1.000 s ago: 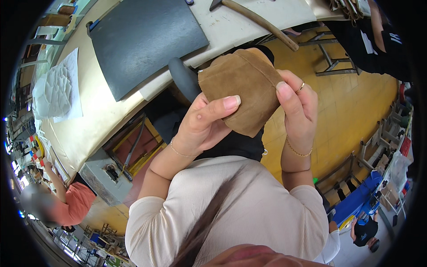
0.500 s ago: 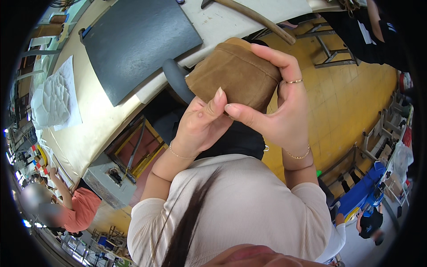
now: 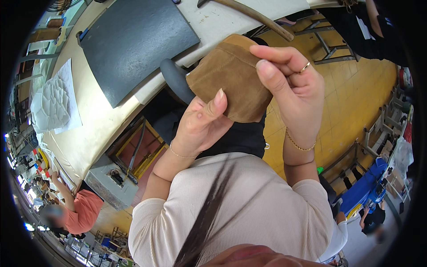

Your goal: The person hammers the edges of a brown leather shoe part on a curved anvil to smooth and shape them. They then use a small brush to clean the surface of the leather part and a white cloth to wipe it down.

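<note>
Left hand [image 3: 201, 123] and right hand [image 3: 297, 89] grip a brown piece [image 3: 233, 82], tan edge [image 3: 239, 41] forward, long axis unclear.

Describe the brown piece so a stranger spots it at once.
Find the pale table across the upper left. Beside its near edge, the left hand grips the brown piece at its lower edge while the right hand pinches its upper right side. A seam and a lighter tan strip along its top set it apart from the flat, dark mat on the table.
</note>
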`<state>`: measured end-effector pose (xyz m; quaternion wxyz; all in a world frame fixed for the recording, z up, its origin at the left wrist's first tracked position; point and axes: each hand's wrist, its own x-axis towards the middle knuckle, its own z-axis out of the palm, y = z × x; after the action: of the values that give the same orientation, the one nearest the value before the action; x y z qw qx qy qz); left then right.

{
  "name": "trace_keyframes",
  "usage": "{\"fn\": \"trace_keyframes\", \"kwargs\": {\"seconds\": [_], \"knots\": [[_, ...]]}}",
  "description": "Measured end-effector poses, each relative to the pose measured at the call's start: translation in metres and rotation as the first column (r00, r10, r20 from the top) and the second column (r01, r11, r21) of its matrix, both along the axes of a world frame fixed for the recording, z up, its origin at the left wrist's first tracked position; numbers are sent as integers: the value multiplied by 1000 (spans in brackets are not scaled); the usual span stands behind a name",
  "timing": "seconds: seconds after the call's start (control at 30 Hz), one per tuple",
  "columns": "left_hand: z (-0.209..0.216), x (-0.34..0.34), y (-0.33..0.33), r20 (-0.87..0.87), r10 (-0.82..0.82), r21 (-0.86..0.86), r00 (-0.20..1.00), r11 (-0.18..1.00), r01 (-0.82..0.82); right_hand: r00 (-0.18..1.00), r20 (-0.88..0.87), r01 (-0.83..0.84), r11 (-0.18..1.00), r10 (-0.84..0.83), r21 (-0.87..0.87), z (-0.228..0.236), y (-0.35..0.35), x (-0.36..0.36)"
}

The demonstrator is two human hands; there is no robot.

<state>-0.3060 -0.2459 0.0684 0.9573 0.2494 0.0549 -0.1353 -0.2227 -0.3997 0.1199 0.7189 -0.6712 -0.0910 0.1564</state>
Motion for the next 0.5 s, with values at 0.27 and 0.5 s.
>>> {"fn": "trace_keyframes", "kwargs": {"seconds": [0.27,0.5], "knots": [[0,1,-1,-48,16,-34,999,999,-18,991,132,22,999,-16,-42,-12,4,-3],[-2,2,1,-31,26,-19,999,999,-27,932,313,-47,914,185,-403,-6,0,-6]]}}
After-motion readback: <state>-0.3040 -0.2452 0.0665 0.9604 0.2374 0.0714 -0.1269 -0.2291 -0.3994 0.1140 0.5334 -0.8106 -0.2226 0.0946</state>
